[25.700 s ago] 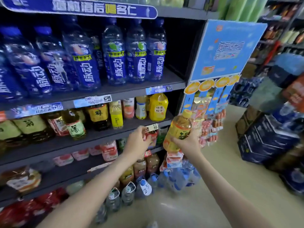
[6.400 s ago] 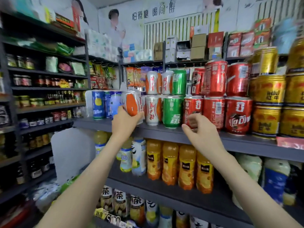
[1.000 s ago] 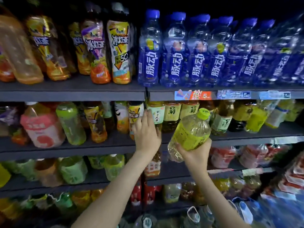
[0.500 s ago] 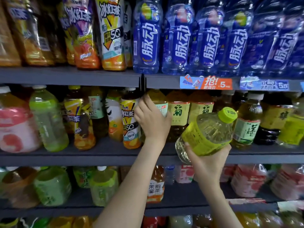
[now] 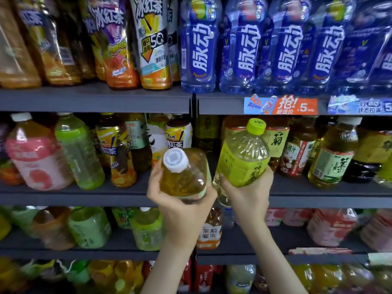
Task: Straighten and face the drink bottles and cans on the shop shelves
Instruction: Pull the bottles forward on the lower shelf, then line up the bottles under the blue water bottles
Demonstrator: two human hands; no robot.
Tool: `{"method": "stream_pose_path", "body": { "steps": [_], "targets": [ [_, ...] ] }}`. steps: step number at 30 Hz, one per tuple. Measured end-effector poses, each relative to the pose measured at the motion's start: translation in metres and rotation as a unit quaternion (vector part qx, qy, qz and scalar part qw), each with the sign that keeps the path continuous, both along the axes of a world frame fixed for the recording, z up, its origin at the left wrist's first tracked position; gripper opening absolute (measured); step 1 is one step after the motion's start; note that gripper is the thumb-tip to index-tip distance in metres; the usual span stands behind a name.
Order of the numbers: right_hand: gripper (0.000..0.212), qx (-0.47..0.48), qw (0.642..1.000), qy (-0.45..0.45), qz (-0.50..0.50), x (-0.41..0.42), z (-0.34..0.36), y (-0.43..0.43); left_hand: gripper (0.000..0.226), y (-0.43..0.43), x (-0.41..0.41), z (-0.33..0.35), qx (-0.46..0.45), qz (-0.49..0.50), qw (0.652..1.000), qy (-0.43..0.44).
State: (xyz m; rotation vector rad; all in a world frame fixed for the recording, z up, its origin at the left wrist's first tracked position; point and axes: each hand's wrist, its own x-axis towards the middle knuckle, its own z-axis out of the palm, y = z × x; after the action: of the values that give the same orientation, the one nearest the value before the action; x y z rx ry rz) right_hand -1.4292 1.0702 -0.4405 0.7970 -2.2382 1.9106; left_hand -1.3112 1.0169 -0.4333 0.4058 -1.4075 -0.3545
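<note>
Drink bottles (image 5: 78, 149) crowd the grey shelves (image 5: 84, 198), with blue-labelled water bottles (image 5: 197, 49) upright in a row on the top shelf at right. Two bottles are held off the shelf, in front of the second level. The left grip (image 5: 180, 211) curls round an amber bottle (image 5: 186, 179) tipped so its white cap (image 5: 175, 160) faces the camera. The right grip (image 5: 248, 194) clasps the base of a green-labelled bottle (image 5: 241, 160) that leans right. An orange price tag (image 5: 294, 106) sits on the top shelf's edge.
</note>
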Motion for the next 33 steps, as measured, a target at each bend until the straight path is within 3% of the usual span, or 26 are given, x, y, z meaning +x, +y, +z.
{"method": "stream_pose_path", "body": {
  "steps": [8,14,21,24,25,28,31,33],
  "targets": [
    [0.107,0.146,0.986,0.07,-0.048,0.023,0.023,-0.058,0.086,0.001,0.034,0.026,0.106,-0.007,0.994,0.031],
    [0.116,0.156,0.986,0.052,0.018,0.025,0.025,-0.084,0.088,0.0,0.054,0.037,0.159,-0.026,0.987,0.002],
    [0.101,0.293,0.954,0.059,0.008,0.029,0.039,-0.059,0.093,0.014,0.095,0.06,0.336,-0.027,0.94,-0.054],
    [0.083,0.184,0.974,-0.027,0.126,0.049,0.05,-0.029,0.091,0.025,0.118,0.082,0.402,-0.025,0.911,-0.089],
    [0.071,0.173,0.966,-0.059,0.185,0.062,0.057,-0.017,0.09,0.029,0.126,0.09,0.417,-0.024,0.903,-0.1],
    [0.043,0.236,0.89,-0.106,0.375,0.107,0.084,0.025,0.079,0.039,0.147,0.121,0.441,-0.029,0.888,-0.13],
    [0.063,0.215,0.822,-0.155,0.503,0.149,0.117,0.055,0.074,0.047,0.165,0.143,0.454,-0.027,0.878,-0.151],
    [0.081,0.229,0.816,-0.128,0.515,0.171,0.128,0.06,0.071,0.049,0.173,0.151,0.466,-0.038,0.87,-0.156]
  ]
}}
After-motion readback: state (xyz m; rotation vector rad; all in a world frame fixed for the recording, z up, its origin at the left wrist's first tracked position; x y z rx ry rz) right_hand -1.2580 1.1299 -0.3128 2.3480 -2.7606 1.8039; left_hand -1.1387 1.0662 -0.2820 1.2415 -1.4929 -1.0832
